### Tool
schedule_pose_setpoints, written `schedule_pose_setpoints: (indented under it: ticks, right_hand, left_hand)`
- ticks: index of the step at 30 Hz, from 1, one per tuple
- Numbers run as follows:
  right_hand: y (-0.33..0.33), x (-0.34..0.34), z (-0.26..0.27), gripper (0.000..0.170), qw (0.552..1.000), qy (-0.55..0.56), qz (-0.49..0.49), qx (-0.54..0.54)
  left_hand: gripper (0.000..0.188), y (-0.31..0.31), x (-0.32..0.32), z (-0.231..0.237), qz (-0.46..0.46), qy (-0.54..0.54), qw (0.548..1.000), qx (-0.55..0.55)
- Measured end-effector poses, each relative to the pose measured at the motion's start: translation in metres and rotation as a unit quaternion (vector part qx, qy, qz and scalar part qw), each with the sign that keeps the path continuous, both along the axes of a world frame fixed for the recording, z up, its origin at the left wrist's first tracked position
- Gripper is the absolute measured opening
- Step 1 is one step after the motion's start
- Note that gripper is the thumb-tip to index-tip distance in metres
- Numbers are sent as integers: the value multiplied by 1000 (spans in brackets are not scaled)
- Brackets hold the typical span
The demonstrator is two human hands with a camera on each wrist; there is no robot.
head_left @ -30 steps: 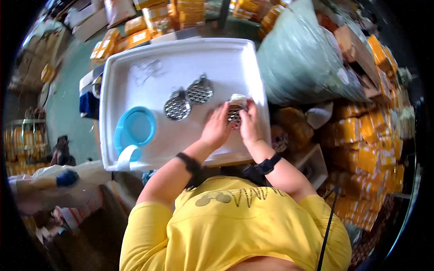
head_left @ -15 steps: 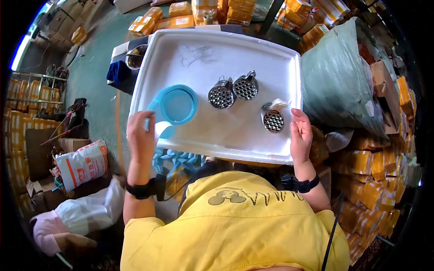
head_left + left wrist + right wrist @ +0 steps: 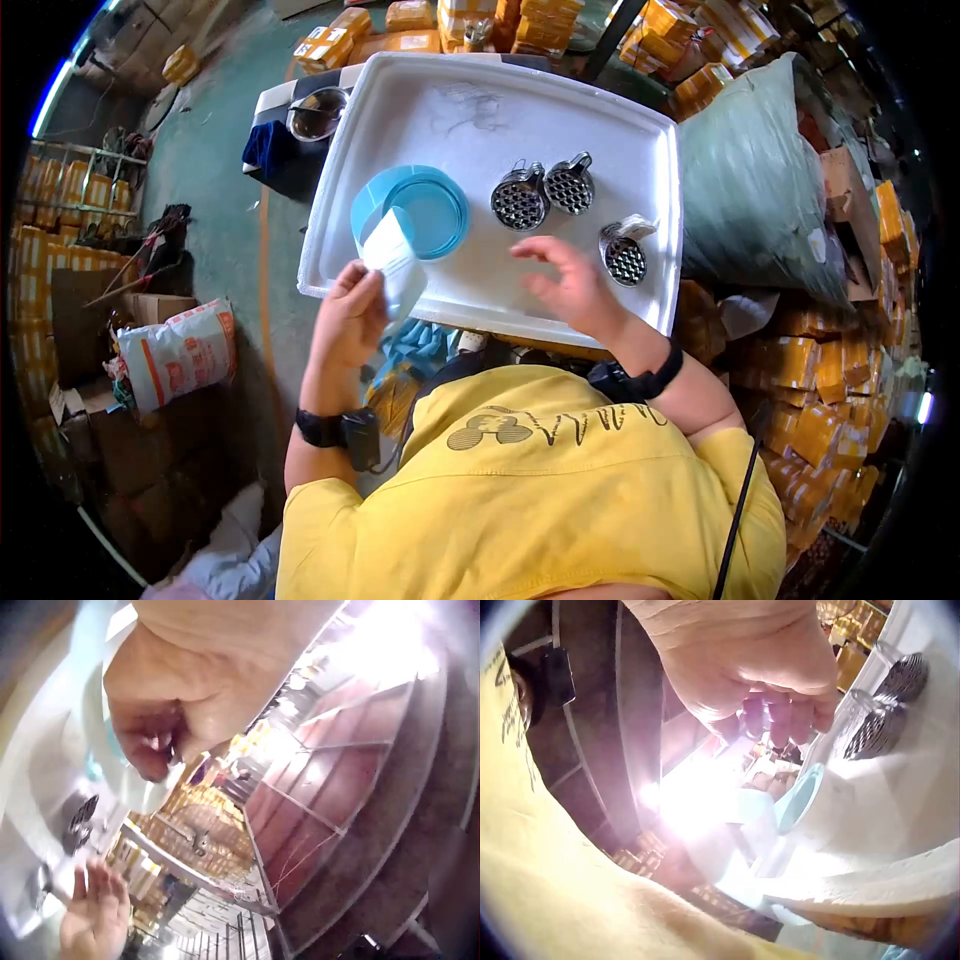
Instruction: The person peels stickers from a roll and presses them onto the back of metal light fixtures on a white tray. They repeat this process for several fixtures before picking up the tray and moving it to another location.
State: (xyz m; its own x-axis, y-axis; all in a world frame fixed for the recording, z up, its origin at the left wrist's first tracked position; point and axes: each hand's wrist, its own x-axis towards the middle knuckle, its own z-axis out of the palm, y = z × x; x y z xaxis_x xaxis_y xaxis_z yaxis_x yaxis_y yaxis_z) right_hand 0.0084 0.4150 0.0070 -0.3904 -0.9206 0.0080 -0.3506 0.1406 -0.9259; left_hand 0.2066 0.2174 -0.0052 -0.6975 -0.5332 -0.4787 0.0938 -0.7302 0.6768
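Note:
Between its thumb and fingers my left hand (image 3: pixel 350 315) pinches the loose end of a pale blue strip (image 3: pixel 396 255), which runs from a blue ring-shaped roll (image 3: pixel 458 215) lying on the white foam tray (image 3: pixel 335 200). In the left wrist view the fingers of the left hand (image 3: pixel 180 690) are curled on the strip. Above the tray's near part hovers my right hand (image 3: pixel 578 290), its fingers spread and holding nothing. Two metal pieces with perforated faces (image 3: pixel 520 204) (image 3: pixel 570 188) lie side by side. Another perforated metal piece (image 3: pixel 626 262), with whitish wrapping at its top, lies near the right rim.
A big greenish plastic bag (image 3: pixel 745 170) stands right of the tray. Left of it are a metal bowl (image 3: pixel 318 114) and a dark blue cloth (image 3: pixel 268 147). Taped packages (image 3: pixel 810 360) are piled at the right. A white printed sack (image 3: pixel 180 355) sits at the left.
My left hand has taken hold of the strip's end and drawn it toward me. My right hand has let go of the wrapped metal piece, moved to the tray's right edge, then back leftward.

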Motion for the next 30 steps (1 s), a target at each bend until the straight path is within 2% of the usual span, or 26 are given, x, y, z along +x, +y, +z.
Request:
schedule_pose_setpoints:
  ticks: [2, 4, 6, 8, 9, 10, 12, 13, 16, 20, 23, 26, 30]
  right_hand:
    - [-19, 13, -9, 48, 986, -168, -5, -10]
    - [-32, 17, -13, 56, 933, -361, -3, -7]
    - [-36, 20, -8, 44, 934, -354, -41, -26]
    - [-35, 18, -10, 39, 937, -344, -56, -14]
    - [-33, 17, -14, 31, 929, -367, -36, -27]
    - [-31, 17, -15, 32, 939, -343, -22, -1]
    - [-27, 18, -14, 32, 956, -289, 5, 50]
    - [-25, 19, -13, 36, 965, -254, -19, 56]
    - [-24, 19, 0, 37, 967, -246, -67, 9]
    - [-23, 16, 3, 31, 995, -74, -64, -23]
    - [-22, 16, 8, 23, 997, -38, -61, -18]
    - [-24, 18, 3, 18, 991, -25, -107, -80]
    - [-21, 14, -2, 18, 994, -41, -98, -21]
  left_hand:
    - [7, 16, -13, -7, -44, 51, 997, 33]
    - [10, 37, -26, -5, -97, 48, 993, 41]
    - [28, 51, -29, -16, -183, 50, 981, 27]
    - [39, 52, -34, -17, -218, 70, 970, 85]
    - [42, 49, -35, -20, -202, 84, 966, 138]
    - [45, 46, -39, -20, -183, 98, 960, 190]
    - [35, 47, -50, -11, -178, 70, 970, 150]
    - [32, 46, -54, -19, -182, 56, 973, 133]
    - [27, 42, -59, -34, -168, 32, 979, 109]
    - [28, 48, -69, -12, -131, 45, 980, 142]
    - [29, 49, -74, -18, -130, 60, 978, 149]
    - [28, 51, -77, -22, -116, 63, 983, 131]
    - [26, 53, -77, -27, -93, 39, 990, 95]
